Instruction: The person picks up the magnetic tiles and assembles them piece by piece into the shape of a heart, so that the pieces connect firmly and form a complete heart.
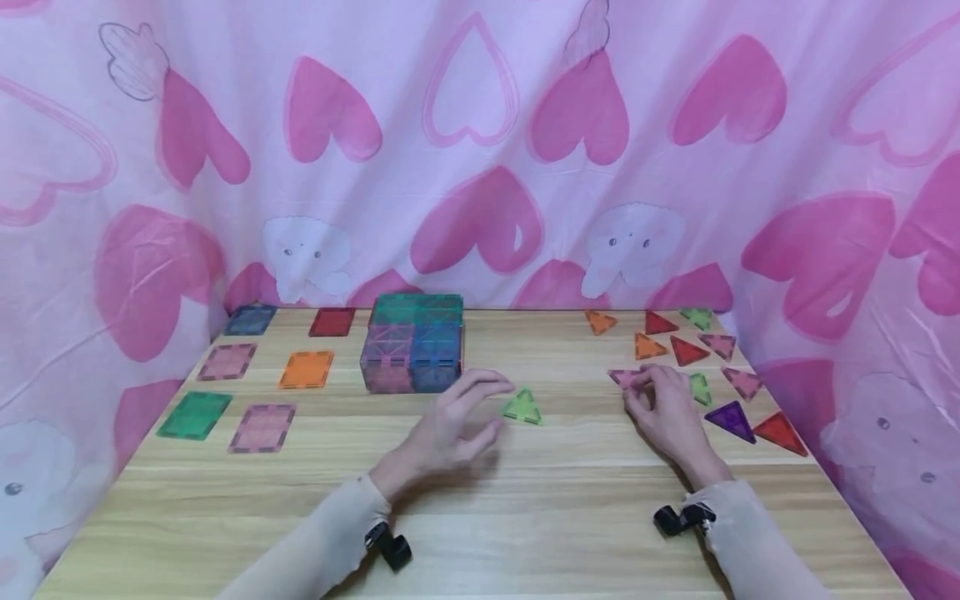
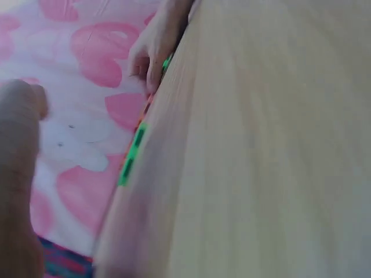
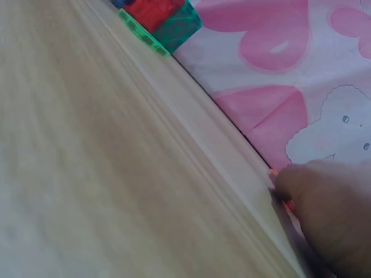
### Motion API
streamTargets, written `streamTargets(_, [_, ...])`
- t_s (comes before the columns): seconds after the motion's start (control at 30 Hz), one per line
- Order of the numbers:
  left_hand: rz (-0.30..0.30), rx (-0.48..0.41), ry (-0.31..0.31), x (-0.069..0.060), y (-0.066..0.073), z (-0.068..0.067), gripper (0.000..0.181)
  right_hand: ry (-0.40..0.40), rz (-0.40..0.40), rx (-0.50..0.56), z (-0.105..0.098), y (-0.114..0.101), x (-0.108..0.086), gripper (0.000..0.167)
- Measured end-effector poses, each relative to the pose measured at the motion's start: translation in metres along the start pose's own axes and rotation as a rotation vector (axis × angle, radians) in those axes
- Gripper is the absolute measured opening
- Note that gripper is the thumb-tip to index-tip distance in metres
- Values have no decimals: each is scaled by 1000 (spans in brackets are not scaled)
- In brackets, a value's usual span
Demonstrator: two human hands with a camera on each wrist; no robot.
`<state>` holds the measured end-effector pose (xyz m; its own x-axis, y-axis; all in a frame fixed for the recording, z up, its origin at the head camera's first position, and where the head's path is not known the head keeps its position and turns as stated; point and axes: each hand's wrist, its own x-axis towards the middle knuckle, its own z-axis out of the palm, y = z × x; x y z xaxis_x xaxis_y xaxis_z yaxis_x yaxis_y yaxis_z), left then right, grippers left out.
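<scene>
Spreading the thumb and fingers of the left hand (image 1: 450,427) just beside a light-green triangle (image 1: 523,408); pinching a pink triangle (image 1: 621,377) with the right hand (image 1: 670,415), near loose tiles (image 1: 731,422) along the right edge of the table (image 1: 540,533). Leaving open wood between both triangles and wide room nearer the sleeves (image 1: 322,533). Overlapping, in the head view, a tile block's (image 1: 412,360) lower corner with the left fingertips. Cannot see the table's near edge, cut off below, nor the pink triangle's covered corner; can make out only red-orange slivers (image 3: 289,205) beside the right hand in its wrist view.

Grn tile (image 2: 133,153) on wood tbl (image 2: 261,145), btwn L & R hands (image 2: 17,174) (image 2: 153,53).
</scene>
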<state>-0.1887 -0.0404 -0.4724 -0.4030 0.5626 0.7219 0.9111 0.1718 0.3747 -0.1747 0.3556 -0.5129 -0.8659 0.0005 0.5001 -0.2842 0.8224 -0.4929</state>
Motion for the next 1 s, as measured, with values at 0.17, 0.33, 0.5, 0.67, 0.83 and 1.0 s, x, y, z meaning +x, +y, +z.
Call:
streamTargets(0.17, [-223,-35,-210,-1,-13,22,51,-49,7,22,0,-2,0,37])
streamTargets(0.33, [-258,24,-403,0,-24,33,52,-76,-5,63,-1,-5,-1,65])
streamTargets(0.5, [-232,84,-442,0,-26,36,37,-58,-12,122,-2,-7,-2,59])
streamTargets(0.67, [-269,50,-381,2,-22,38,25,-21,-57,164,-2,-6,0,47])
streamTargets(0.83, [-351,-84,-339,1,-16,36,55,-47,-52,221,-1,-7,0,42])
streamTargets(1.0, [-380,-79,-289,-4,-14,34,33,-128,48,466,3,-18,-2,29])
